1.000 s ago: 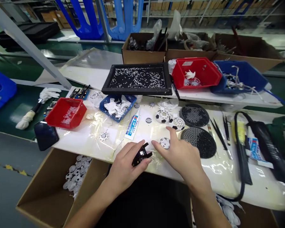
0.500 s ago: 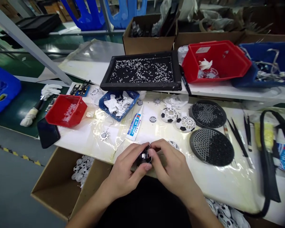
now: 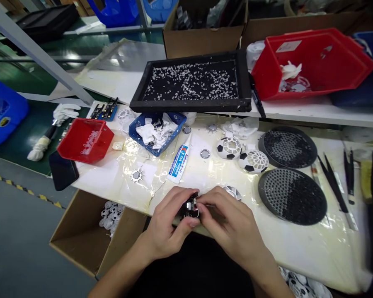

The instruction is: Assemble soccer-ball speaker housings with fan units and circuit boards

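Near the front edge of the worktable, my left hand (image 3: 170, 219) grips a small black part (image 3: 190, 207) with shiny metal bits between thumb and fingers. My right hand (image 3: 228, 215) is closed in a pinch at the part's right side; its fingertips hide whatever is between them. Just beyond my hands lies a blue and white glue tube (image 3: 178, 163). Black and white football-patterned half shells, one an open ring (image 3: 229, 147) and one a lattice (image 3: 253, 161), sit to the upper right. Partly behind my right hand is another patterned piece (image 3: 233, 192).
Two round dark trays (image 3: 292, 196) of small black pieces lie right, beside tweezers (image 3: 332, 184). A black tray (image 3: 191, 105) of white bits stands on the shelf. Red bin (image 3: 104, 142), blue bin (image 3: 133, 132) and phone (image 3: 62, 170) are left. A cardboard box (image 3: 74, 236) stands below.
The view has shifted and turned slightly. My left hand still holds the black part, turned so more of its metal shows. My right fingers have drawn a little to the right along its side.
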`<action>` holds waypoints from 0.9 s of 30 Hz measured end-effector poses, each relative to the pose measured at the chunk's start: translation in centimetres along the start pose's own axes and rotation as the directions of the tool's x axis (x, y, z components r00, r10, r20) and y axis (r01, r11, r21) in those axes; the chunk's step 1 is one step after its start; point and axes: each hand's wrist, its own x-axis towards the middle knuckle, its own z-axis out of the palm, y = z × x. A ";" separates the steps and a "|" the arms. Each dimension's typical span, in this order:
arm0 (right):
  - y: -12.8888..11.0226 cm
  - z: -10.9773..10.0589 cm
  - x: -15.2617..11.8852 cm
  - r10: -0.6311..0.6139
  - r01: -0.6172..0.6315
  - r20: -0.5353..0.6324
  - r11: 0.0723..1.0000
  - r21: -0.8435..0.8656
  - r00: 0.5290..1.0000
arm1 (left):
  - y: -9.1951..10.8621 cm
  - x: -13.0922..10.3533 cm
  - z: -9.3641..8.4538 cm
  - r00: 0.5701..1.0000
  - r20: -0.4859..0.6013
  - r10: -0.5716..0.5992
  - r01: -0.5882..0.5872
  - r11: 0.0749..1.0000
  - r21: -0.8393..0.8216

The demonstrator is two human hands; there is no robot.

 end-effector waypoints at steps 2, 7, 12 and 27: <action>0.0 0.1 -0.1 -0.004 0.004 -0.002 1.000 -0.026 1.000 | -0.1 -0.1 0.2 1.000 -0.020 0.002 -0.002 1.000 -0.006; 0.1 0.2 -0.1 -0.006 0.006 0.006 0.997 -0.073 1.000 | -0.5 -0.1 0.8 0.996 -0.084 -0.007 0.006 1.000 -0.014; -0.4 0.1 0.1 0.013 -0.009 0.026 0.989 -0.145 1.000 | 0.0 -1.0 -0.4 0.989 -0.149 0.016 -0.013 1.000 0.023; -2.8 -1.0 -0.3 0.007 -0.013 -0.017 0.928 -0.372 1.000 | -6.6 -2.1 -14.9 0.945 -0.311 -0.104 0.315 0.550 0.773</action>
